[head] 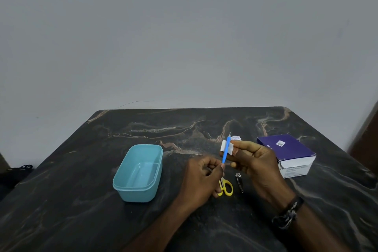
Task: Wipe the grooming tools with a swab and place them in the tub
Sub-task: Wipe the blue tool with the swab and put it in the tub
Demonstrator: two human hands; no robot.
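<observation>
The left hand (201, 178) pinches the lower end of a thin blue tool (225, 152), held upright, while the right hand (255, 161) pinches a white swab (226, 146) folded around its upper shaft. On the dark marbled surface (81, 200) sit the empty teal tub (137, 188) — left of the hands — plus yellow-handled scissors (227, 188) and a nail clipper (239, 181) beneath them.
</observation>
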